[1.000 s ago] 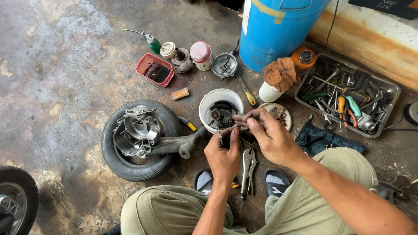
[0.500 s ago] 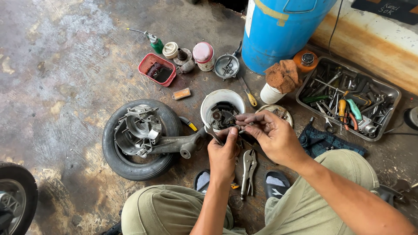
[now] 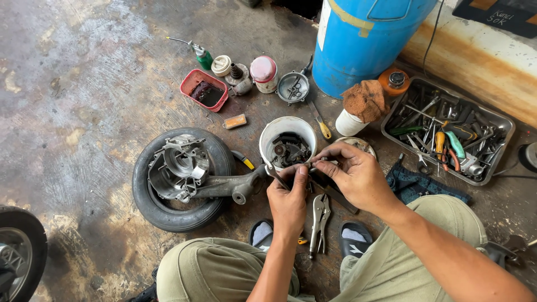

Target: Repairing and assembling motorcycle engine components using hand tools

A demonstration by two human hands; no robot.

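Head view: the left hand and right hand meet, fingers pinched together on a small metal part, perhaps a bracket, held just above the white bucket. Locking pliers lie below, beside the tyre.

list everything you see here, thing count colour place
small metal part: 1, dark grey, pinched between both hands
white tub: 1, white, holding dark parts, just beyond the hands
tyre: 1, black, left of hands, grey engine casing lying on it
locking pliers: 1, silver, floor between the feet
tool tray: 1, grey metal, right, full of mixed tools
barrel: 1, blue, top centre
red dish: 1, red, top left of the tub
oil can: 1, green, beside red dish
left hand: 1, on the part
right hand: 1, on the part
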